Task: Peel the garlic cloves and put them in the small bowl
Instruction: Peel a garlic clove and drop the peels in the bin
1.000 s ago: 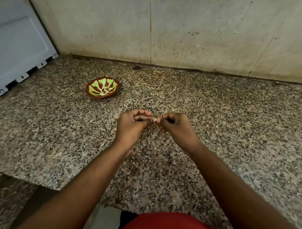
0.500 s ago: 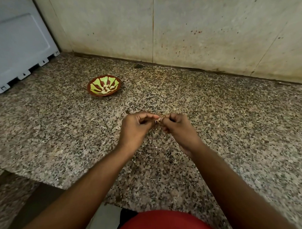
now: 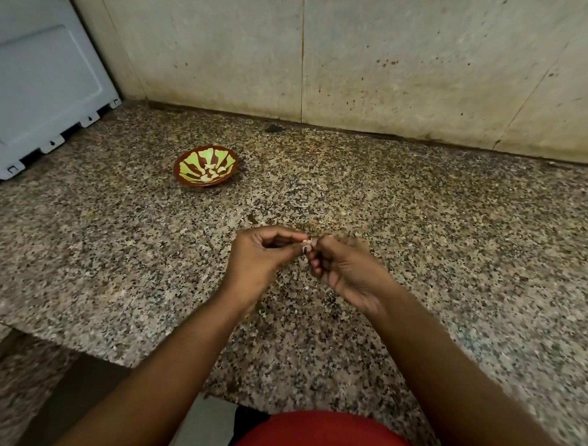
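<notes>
A small pale garlic clove [image 3: 307, 244] is pinched between the fingertips of both hands above the middle of the counter. My left hand [image 3: 259, 257] pinches it from the left with thumb and forefinger. My right hand [image 3: 345, 264] pinches it from the right, its fingers curled; the clove is mostly hidden by the fingertips. The small bowl [image 3: 184, 168], brown with a green pattern, sits on the counter to the far left of the hands and holds several pale peeled cloves [image 3: 211, 170].
The speckled granite counter [image 3: 453, 234] runs to a stained wall [image 3: 380, 69] at the back. A pale grey appliance [image 3: 38, 88] stands at the back left. The counter's front edge steps back at the lower left. A small dark scrap [image 3: 252, 219] lies beyond the hands.
Both hands stay together at the clove, with the fingertips shifting slightly on it. The bowl has not moved on the counter.
</notes>
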